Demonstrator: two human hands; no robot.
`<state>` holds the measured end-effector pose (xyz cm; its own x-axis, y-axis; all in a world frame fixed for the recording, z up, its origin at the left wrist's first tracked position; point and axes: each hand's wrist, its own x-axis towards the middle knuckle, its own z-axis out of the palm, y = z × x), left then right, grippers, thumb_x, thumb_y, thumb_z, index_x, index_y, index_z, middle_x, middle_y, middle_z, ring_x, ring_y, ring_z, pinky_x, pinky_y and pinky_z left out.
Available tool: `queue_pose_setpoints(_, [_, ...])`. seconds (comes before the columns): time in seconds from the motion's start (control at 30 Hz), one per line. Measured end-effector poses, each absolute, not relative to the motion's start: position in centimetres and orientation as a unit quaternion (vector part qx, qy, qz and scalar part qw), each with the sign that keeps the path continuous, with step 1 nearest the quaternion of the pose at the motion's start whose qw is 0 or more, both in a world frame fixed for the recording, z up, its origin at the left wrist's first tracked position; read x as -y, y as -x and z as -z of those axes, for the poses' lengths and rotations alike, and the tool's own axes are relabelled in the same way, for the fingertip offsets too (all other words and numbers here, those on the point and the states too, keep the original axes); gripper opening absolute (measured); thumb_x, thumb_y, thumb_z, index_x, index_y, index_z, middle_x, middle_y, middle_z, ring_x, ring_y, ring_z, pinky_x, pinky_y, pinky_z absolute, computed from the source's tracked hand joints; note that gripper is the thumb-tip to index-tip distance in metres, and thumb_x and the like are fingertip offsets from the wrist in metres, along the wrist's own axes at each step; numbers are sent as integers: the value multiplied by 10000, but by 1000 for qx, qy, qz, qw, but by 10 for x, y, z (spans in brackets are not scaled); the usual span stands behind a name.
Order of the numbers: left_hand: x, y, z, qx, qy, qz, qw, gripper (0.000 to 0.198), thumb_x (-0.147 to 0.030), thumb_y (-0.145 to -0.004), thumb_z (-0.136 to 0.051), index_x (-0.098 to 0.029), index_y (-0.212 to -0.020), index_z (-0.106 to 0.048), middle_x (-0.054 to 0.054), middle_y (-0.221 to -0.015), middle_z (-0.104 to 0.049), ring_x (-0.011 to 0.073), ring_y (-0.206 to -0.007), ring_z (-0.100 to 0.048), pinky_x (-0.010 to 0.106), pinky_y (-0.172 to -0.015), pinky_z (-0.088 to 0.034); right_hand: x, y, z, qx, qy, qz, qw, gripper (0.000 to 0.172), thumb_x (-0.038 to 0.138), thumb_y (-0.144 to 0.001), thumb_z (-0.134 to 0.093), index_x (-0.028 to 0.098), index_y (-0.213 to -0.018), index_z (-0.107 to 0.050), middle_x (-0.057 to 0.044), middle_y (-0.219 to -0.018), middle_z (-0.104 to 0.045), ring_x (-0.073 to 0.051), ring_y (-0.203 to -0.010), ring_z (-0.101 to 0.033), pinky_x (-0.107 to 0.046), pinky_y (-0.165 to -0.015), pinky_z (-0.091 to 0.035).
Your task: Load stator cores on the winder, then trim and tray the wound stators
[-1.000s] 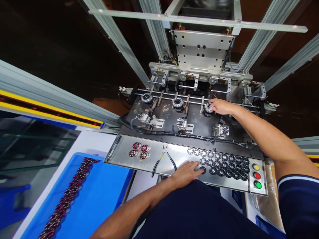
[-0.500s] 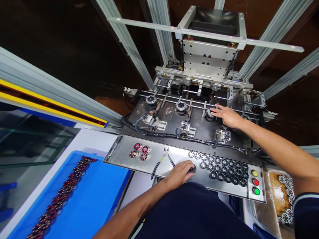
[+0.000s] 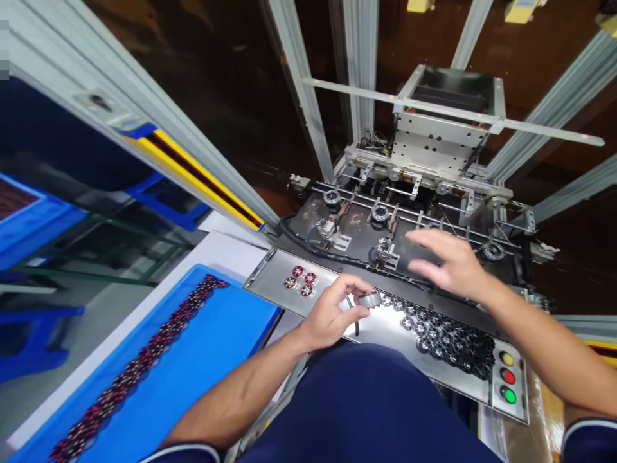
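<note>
My left hand (image 3: 335, 310) pinches a small grey round stator core (image 3: 370, 299) just above the steel shelf (image 3: 380, 321), beside the rows of bare black-and-silver cores (image 3: 448, 337). My right hand (image 3: 446, 262) hovers open, fingers spread and blurred, over the black machine deck (image 3: 357, 228), holding nothing. Round fixtures with cores sit on the deck at the back left (image 3: 331, 197), middle (image 3: 380, 213) and right (image 3: 492, 251).
Three red-wound cores (image 3: 301, 281) lie on the shelf's left end. Yellow, red and green buttons (image 3: 507, 376) sit at its right end. A blue tray (image 3: 193, 347) with a long row of wound cores (image 3: 144, 360) lies at the left. Aluminium frame posts rise around the machine.
My left hand lifted a core off the shelf and now holds it. My right hand drew back from the right fixture toward me. The view swung to the left.
</note>
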<state>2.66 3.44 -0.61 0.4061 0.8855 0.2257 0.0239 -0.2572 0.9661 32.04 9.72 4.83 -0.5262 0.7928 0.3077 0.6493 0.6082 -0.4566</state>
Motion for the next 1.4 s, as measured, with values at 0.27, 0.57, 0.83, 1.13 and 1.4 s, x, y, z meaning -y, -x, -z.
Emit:
queue_pose_setpoints(0.27, [-21,-34,-7,-307,-605,-430,596,490,-568,-808,-773,-183,-1042,-580,40,-921,-666,147,-801,-636,273,-750,-532,-13,-238,-44,835,315,-196,406,509,194,-940,-604,338,-1425,-548,-85,-928,-717,-251,-801,-665,-429,-696,-568])
queue_pose_setpoints(0.57, [-16,-28,0,-379,-629,-390,557,375,-485,-834,-771,-182,-1047,-713,82,-963,-760,202,-874,-715,305,-814,-587,-14,-254,-50,789,351,-357,356,230,305,-965,-630,298,-1161,-751,-119,-1309,-676,-242,-1180,-659,-458,-997,-557])
queue_pose_setpoints(0.83, [-25,-19,-4,-304,-752,-379,446,298,-351,-898,-724,-275,-1184,-759,81,-1076,-808,258,-1021,-758,357,-910,-607,-35,-262,-37,675,247,-634,284,224,375,-961,-639,201,-993,-777,-100,-1470,-598,-218,-1332,-596,-398,-1163,-406])
queue_pose_setpoints(1.13, [-36,-12,10,-408,-650,-352,535,500,-418,-929,-667,-209,-1380,-618,142,-1178,-772,251,-953,-766,365,-858,-629,-71,-326,-50,761,286,-547,199,306,387,-1023,-513,198,-1039,-754,-87,-1547,-526,-215,-1395,-535,-406,-1178,-396])
queue_pose_setpoints(1.4, [-49,34,44,-652,-511,-362,427,629,-576,-846,-691,-143,-1297,-619,144,-1143,-768,249,-932,-758,354,-821,-632,-139,-529,-16,707,676,-207,21,311,440,-945,-606,196,-896,-794,-124,-1209,-748,-312,-1280,-620,-459,-1127,-457])
